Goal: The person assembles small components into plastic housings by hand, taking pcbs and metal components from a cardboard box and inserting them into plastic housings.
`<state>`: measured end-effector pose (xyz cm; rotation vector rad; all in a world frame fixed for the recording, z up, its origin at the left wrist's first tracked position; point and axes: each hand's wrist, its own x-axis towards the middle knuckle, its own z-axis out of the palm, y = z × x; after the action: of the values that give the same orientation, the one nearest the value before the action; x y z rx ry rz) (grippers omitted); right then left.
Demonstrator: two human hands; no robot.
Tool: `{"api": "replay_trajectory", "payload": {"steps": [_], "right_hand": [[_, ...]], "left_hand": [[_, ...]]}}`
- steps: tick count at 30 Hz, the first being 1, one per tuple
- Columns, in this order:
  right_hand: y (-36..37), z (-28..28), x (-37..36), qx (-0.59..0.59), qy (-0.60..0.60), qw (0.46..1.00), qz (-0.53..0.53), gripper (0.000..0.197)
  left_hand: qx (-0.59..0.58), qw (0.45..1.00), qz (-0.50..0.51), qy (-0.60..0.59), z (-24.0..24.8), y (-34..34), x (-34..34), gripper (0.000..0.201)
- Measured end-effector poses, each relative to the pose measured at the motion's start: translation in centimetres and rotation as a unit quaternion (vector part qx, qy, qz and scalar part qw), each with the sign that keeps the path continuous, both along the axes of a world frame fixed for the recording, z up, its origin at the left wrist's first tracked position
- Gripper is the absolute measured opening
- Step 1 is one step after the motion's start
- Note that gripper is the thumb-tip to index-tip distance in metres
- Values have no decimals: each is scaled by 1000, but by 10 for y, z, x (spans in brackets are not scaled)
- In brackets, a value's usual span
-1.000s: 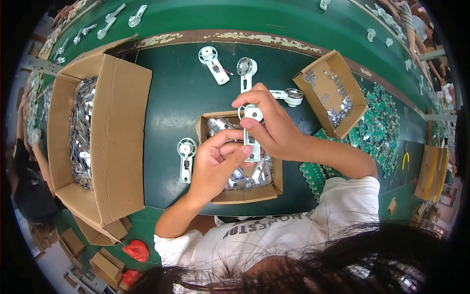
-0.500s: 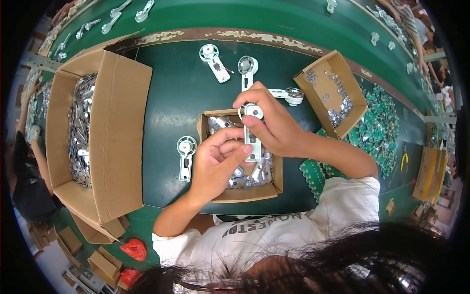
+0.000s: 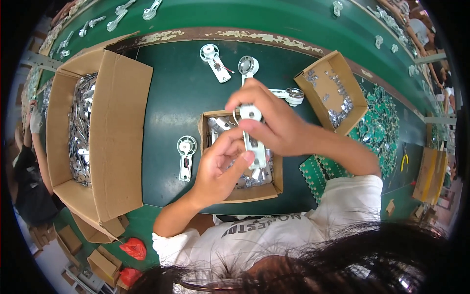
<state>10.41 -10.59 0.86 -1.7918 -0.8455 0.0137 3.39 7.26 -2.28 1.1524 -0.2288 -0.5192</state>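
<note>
Between my hands I hold a white handheld-fan housing (image 3: pixel 256 149), with a round motor head at its far end and a long narrow handle toward me. My right hand (image 3: pixel 276 122) is closed round the head, thumb and fingers on its rim. My left hand (image 3: pixel 218 169) pinches the handle near its lower end with thumb and fingers. Right under them stands a small open cardboard box (image 3: pixel 245 197) of silvery metal parts, partly hidden by my hands. Similar fan housings lie about: one (image 3: pixel 185 157) left of the box, another (image 3: pixel 213 61) beyond it, and two (image 3: pixel 248 64) just past my right hand.
A tall carton (image 3: pixel 120 132) of metal strips stands at the left. To the right are a cardboard tray (image 3: pixel 323 88) with small metal pieces, a heap of green circuit boards (image 3: pixel 379 127) and yellow-handled pliers (image 3: pixel 404 161). Past a raised edge, a green belt (image 3: pixel 235 14) carries more parts.
The housing has tilted, its handle end coming slightly toward me, and my right hand has shifted a little left. Parts on the belt have moved right. A co-worker's gloved hand at the left has shifted.
</note>
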Motion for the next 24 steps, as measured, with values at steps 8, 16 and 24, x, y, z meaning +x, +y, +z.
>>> {"api": "replay_trajectory", "payload": {"steps": [8,16,24], "right_hand": [[-96,-24,271,-109,268,925,-246,16],[-71,-22,201,-282,-398,821,-296,24],[-35,6,-49,-372,-251,891,-63,19]], "left_hand": [[244,945,-73,-205,17,-6,1,17],[459,713,-78,-525,5,-2,-11,8],[500,671,-125,-534,0,-6,-9,14]]}}
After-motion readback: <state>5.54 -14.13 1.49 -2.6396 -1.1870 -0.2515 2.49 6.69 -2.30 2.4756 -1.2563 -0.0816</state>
